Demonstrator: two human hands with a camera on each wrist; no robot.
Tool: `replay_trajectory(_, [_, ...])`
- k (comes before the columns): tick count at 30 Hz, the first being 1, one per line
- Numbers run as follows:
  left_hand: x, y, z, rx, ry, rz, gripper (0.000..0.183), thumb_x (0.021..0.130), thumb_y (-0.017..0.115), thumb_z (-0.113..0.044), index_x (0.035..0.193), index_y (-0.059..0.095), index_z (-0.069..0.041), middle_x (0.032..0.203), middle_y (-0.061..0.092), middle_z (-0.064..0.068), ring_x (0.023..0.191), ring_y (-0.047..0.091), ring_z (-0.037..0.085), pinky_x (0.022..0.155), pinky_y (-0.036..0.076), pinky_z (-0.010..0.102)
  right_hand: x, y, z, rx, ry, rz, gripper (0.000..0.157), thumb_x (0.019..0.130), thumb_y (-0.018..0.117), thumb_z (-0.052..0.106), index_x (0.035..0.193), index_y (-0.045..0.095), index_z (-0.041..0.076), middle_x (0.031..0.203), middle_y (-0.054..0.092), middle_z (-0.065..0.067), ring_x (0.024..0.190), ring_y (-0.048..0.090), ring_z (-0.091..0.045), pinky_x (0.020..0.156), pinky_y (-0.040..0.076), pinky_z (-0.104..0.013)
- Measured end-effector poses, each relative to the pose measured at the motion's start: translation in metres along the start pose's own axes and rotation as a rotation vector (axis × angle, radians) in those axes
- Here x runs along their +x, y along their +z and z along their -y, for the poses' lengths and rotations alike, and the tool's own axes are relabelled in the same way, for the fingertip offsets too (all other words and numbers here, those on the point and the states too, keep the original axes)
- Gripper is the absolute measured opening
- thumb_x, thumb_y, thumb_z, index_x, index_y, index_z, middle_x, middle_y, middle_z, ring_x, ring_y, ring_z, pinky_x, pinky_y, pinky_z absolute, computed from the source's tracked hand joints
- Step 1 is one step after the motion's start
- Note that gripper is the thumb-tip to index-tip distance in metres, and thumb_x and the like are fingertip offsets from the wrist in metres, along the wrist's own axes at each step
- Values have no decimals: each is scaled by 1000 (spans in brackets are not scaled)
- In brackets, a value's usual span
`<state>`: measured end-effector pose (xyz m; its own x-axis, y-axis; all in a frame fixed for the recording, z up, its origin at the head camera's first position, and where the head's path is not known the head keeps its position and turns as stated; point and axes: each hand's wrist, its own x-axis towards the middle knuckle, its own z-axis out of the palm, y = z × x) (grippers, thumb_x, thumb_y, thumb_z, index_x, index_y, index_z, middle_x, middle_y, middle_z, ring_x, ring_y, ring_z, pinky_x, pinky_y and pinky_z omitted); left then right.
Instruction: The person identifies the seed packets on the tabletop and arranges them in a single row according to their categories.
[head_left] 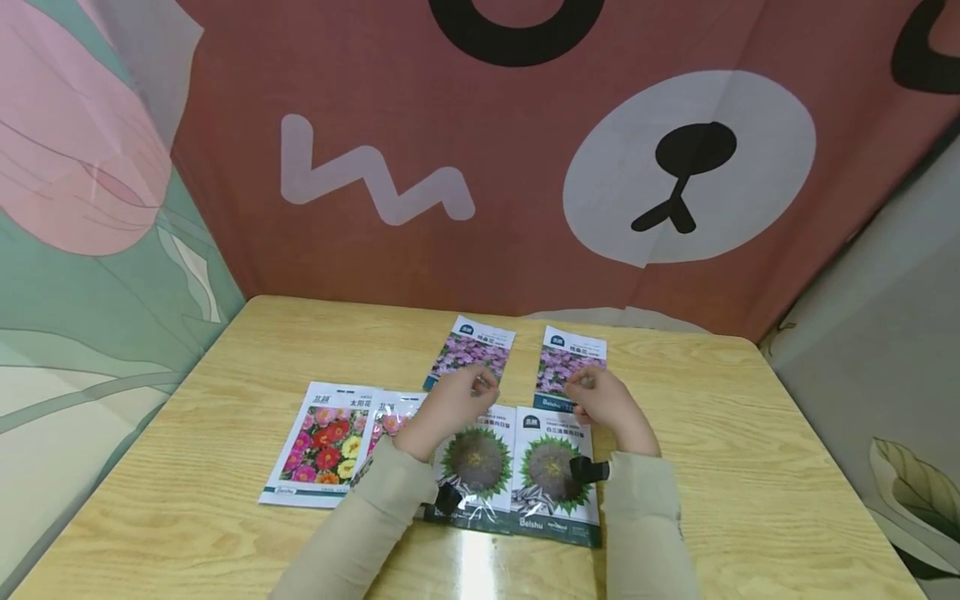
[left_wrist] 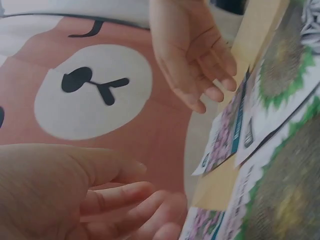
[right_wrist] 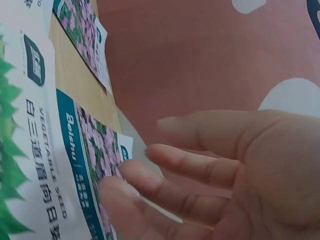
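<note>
My left hand [head_left: 450, 408] hovers over the near end of a seed packet with pink-purple flowers [head_left: 471, 354]. A matching flower packet [head_left: 567, 367] lies to its right, with my right hand [head_left: 609, 408] above its lower edge. Both hands hold nothing; in the wrist views their fingers are relaxed and loosely bent, apart from the packets. Below them, two sunflower seed packets [head_left: 478, 458] [head_left: 553, 471] lie side by side, the left one partly hidden by my left forearm.
At the left lies a packet with red, yellow and pink flowers [head_left: 322, 450], overlapped by a similar packet [head_left: 386, 421] that my left arm partly covers. All rest on a wood-grain table [head_left: 225, 433]. A printed red cloth [head_left: 517, 250] hangs behind the far edge.
</note>
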<state>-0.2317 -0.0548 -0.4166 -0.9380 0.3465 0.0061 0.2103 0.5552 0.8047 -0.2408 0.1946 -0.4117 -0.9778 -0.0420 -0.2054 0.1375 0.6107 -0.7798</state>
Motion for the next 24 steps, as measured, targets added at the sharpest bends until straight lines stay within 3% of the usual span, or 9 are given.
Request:
replay_trajectory(6, [5,-14,10,5,8,-148,32,101,62,-16,130,60,-1,122,61,16,101,61,29,84,54,45,7,5,1,133,-46,-28,35,104,55,14,133,51,-7,117,59,-26,93,67,-34,76,62,-38])
replay_trajectory(11, [10,-23,21,7,-68,-238,49,100,62,-17,145,48,-2,139,46,28,118,56,41,96,51,54,10,10,2,237,-100,-16,41,103,54,9,139,48,-9,126,54,-29,112,62,-44,90,59,-45])
replay_trajectory(14, [12,-27,27,-11,-120,-258,57,100,62,-18,151,41,-2,146,36,32,121,54,45,93,51,55,12,17,5,264,-111,-39,42,103,53,7,141,46,-10,130,52,-30,116,59,-45,94,56,-46])
replay_trajectory(19, [14,-32,38,-58,-173,-259,61,102,60,-18,155,34,-3,152,27,31,113,55,42,86,49,52,15,30,10,360,-94,-19,47,104,53,9,147,42,-5,144,45,-29,125,55,-44,102,52,-46])
replay_trajectory(24, [16,-32,51,-63,-199,-264,65,102,59,-18,156,28,1,154,25,33,123,52,45,97,48,55,17,38,11,459,-61,25,53,104,53,10,154,35,-1,155,36,-26,134,48,-41,107,47,-48])
